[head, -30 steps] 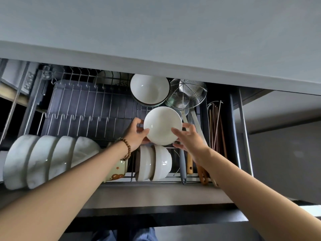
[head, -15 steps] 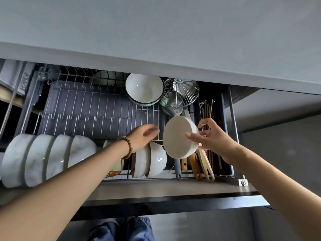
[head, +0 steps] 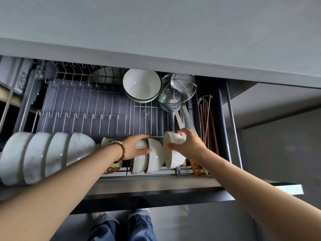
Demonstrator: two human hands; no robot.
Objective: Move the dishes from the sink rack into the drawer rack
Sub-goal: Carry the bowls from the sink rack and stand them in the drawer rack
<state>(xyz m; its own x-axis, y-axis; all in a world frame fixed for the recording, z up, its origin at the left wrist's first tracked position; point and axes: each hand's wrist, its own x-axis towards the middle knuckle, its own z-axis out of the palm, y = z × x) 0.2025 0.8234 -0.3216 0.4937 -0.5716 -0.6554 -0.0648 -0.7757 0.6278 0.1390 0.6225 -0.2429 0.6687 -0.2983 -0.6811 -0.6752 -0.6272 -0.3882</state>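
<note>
- Head view: the drawer rack [head: 107, 117] stood pulled out below the grey worktop [head: 156, 32], its wire prongs running in rows over a dark tray.
- The right grip [head: 188, 145] grasped a small white bowl [head: 174, 161], thumb on the near face and fingers curled over the top rim.
- That bowl stood on edge at the rack's front, right of centre, just beside the pair of bowls [head: 152, 157]; whether it touched them I could not tell.
- The left grip [head: 137, 147] clasped the pair of bowls, fingers over their top and thumb across the near side. Both bowls stood on edge, nested one against the other.
- A wooden bead bracelet [head: 119, 150] sat on the left wrist.
- Behind that wrist a patterned mug [head: 111, 168] showed in part, wedged between the pair and the larger bowls.
- Four larger white bowls [head: 43, 157] leaned in a row on edge at the front left of the rack.
- At the back a deep white bowl [head: 141, 86] rested tilted, its opening facing the camera, with a wire skimmer [head: 177, 89] just to its right.
- The skimmer's long handles ran forward and passed behind the right grip.
- Chopsticks [head: 206, 122] lay in the narrow compartment on the right.
- Wooden-handled utensils [head: 196, 168] poked out at the front edge, under the right forearm.
- Blue trousers [head: 121, 226] showed below the drawer front.
</note>
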